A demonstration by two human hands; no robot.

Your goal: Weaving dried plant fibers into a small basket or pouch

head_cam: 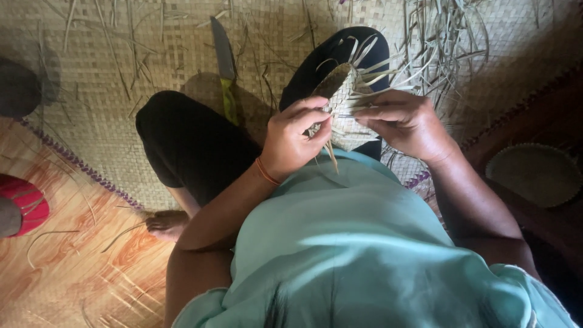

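A small, partly woven piece of dried leaf strips [342, 97] is held up over my lap, with loose strip ends sticking out of its top and right side. My left hand [296, 138] grips its left edge, thumb and fingers pinched on the weave, an orange band on the wrist. My right hand [405, 121] holds the right side, fingers closed on a strip. I sit cross-legged in black trousers and a light green top on a woven mat [109, 91].
A knife [225, 64] with a yellow-green handle lies on the mat just beyond my left knee. Loose leaf strips [443, 42] are piled at the upper right. A finished round woven disc [534, 174] lies at the right. A red object [24, 203] sits at the left edge.
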